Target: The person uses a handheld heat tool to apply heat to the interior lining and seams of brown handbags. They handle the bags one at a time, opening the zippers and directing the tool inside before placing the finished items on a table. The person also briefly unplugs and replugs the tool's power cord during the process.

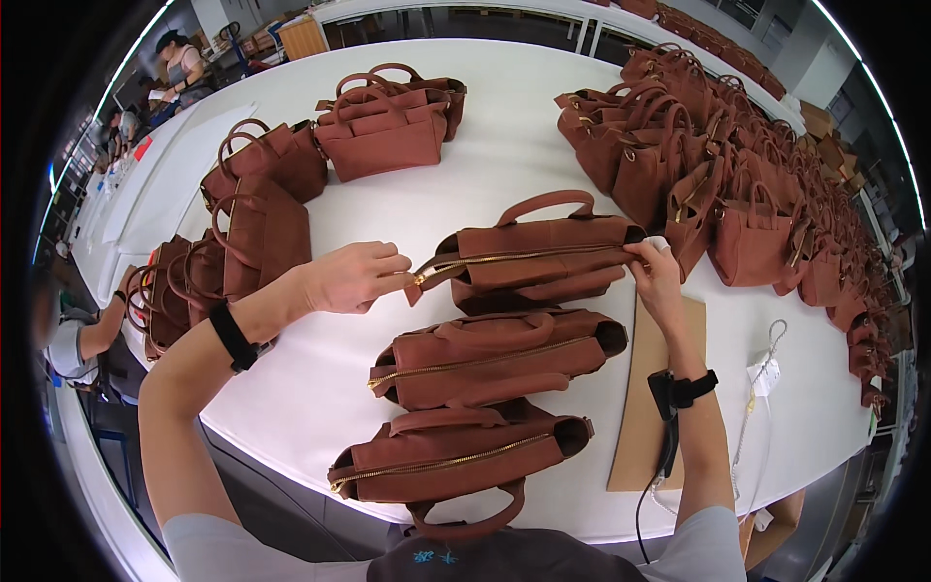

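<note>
A reddish-brown leather handbag [543, 257] lies across the white table, its top with a brass zipper toward me and one handle arching up at the far side. My left hand [359, 278] pinches the zipper end at the bag's left, beside the brass pull. At the other end, my right hand [658, 272] has thumb and fingers closed on the bag's right top edge; a pale band circles one finger. Closer to me lie a second handbag [495, 359] and a third handbag [465, 456], both with zippers running lengthwise; neither is touched.
Several matching handbags [383, 136] stand at the left and far left of the white table [504, 107]. A large heap of them [669, 136] fills the right. A cardboard sheet [630, 436] lies under my right forearm, near a corded white tag [764, 376]. People work at the left.
</note>
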### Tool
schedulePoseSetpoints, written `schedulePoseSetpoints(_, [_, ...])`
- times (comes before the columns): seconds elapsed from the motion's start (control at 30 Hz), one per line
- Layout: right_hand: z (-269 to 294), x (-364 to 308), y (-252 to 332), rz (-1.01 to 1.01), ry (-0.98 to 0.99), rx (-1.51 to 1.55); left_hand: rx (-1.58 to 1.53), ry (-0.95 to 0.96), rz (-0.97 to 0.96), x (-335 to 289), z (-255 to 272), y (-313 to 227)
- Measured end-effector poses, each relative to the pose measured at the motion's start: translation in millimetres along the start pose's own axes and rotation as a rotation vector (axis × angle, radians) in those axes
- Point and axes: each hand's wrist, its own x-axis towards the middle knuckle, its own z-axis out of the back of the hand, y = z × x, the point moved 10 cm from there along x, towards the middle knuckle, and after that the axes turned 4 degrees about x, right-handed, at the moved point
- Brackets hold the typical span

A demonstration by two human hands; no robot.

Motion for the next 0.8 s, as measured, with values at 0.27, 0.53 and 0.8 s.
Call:
schedulePoseSetpoints(0.27, [17,6,14,-0.076,-0.005,0.153,0.2,-0.376,0.797,-58,-12,209])
schedulePoseSetpoints(0.53, [49,2,54,-0.072,0.014,-0.025,-0.074,-0.73,1.233,-108,-43,356])
schedulePoseSetpoints(0.8, [0,89,115,0.088,0.102,0.046,-0.269,-0.789,0.747,-6,-19,175])
